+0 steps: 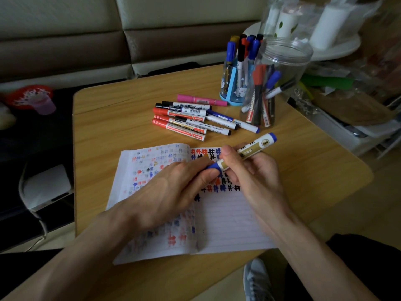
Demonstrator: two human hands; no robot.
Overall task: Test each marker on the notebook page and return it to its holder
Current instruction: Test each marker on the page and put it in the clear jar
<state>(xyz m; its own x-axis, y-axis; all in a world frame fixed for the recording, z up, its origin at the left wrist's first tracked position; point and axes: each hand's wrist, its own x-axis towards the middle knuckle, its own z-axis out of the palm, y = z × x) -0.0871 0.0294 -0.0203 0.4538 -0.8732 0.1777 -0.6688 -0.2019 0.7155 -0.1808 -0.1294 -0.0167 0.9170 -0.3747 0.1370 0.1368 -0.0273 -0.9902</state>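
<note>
An open lined notebook (227,222) lies on the wooden table (108,131), its pages covered with red, blue and black hash marks. Above the right page my right hand (253,170) grips the gold-and-white barrel of a blue marker (256,148). My left hand (173,187) pinches the marker's blue cap (213,167) at the lower end. A pile of several loose markers (191,120) lies beyond the notebook. Behind it stand a blue pen holder (233,88) full of markers and a clear plastic jar (273,83) with a few more.
A white round stand with cups (338,46) sits at the back right, with bags and a white shelf (358,131) beside the table. A sofa (108,29) runs behind. A white device (47,185) lies on the dark surface at left.
</note>
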